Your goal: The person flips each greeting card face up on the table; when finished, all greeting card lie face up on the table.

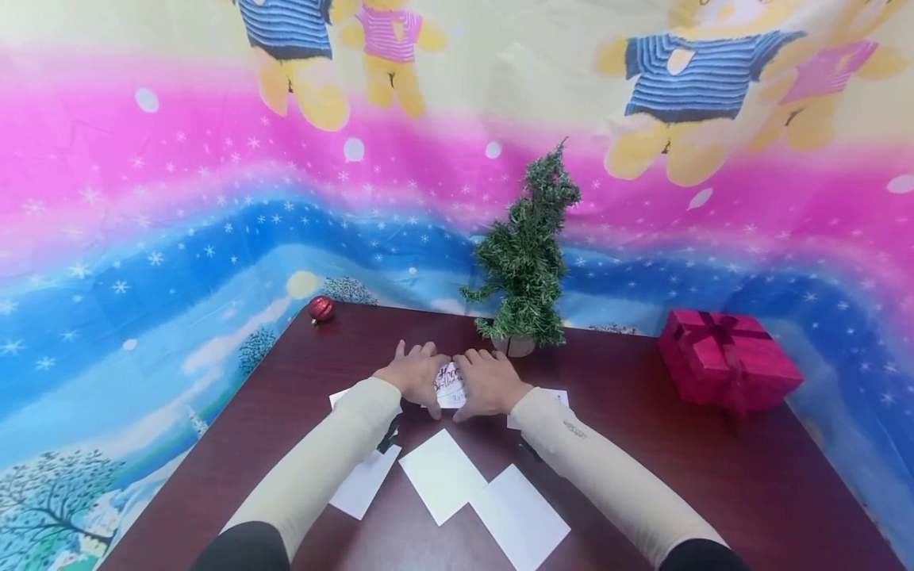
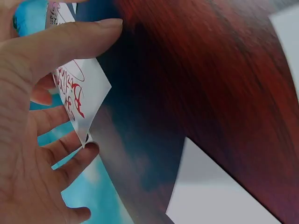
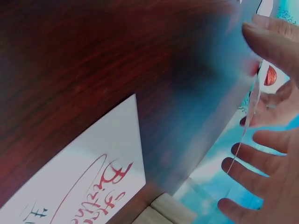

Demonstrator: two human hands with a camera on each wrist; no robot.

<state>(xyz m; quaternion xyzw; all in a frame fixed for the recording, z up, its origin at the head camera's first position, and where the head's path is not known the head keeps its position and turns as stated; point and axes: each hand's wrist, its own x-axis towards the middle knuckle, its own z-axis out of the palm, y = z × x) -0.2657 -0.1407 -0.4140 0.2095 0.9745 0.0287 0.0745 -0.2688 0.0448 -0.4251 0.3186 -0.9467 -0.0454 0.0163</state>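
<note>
Both hands hold a white birthday card [image 1: 450, 388] with red handwriting between them, its edges pinched between thumbs and fingers. My left hand [image 1: 416, 377] grips the left side; in the left wrist view the thumb lies over the card's written face [image 2: 84, 88] and the fingers spread behind it. On the opposite side my right hand [image 1: 491, 384] holds the card, which looks almost edge-on in the right wrist view. Another card [image 3: 100, 182] with red lettering lies on the table close by the right hand. Part of the held card's writing is covered by the hands.
Several blank-faced white cards lie nearer the body, including one in the middle [image 1: 444, 476] and one to the right [image 1: 521, 515]. Behind the hands stands a small green tree [image 1: 524, 262]. A red gift box [image 1: 728, 361] sits at right, a red bauble [image 1: 320, 308] at the back left corner.
</note>
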